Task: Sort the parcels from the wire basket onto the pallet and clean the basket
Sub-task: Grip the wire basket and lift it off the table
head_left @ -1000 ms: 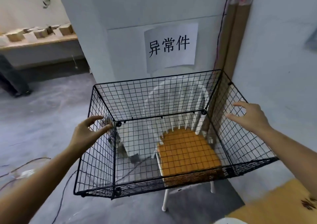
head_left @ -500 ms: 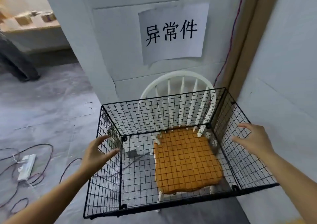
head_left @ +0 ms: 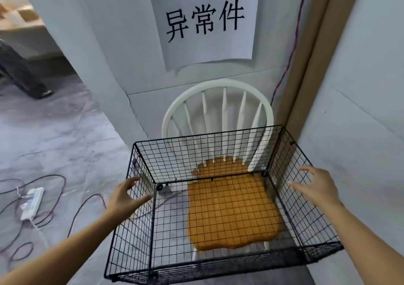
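A black wire basket (head_left: 207, 135) with nothing inside sits over the orange seat (head_left: 231, 210) of a white chair (head_left: 218, 85). My left hand (head_left: 126, 197) is outside the basket's left wall, fingers spread and loosely bent, thumb near the corner post. Outside the right wall, my right hand (head_left: 314, 188) has its fingers spread toward the mesh. Neither hand curls round the wire; I cannot tell whether the palms touch it. No parcels or pallet are in view.
The chair stands against a grey wall with a paper sign (head_left: 203, 22). A brown cardboard strip (head_left: 306, 66) and a wall close in the right side. A white power strip (head_left: 32, 201) and loose cables lie on the floor at left. A person's dark trouser leg (head_left: 21, 75) is far left.
The basket has come down from chest height over the chair seat and nearer the wall. Both hands stayed beside its side walls, fingers spread.
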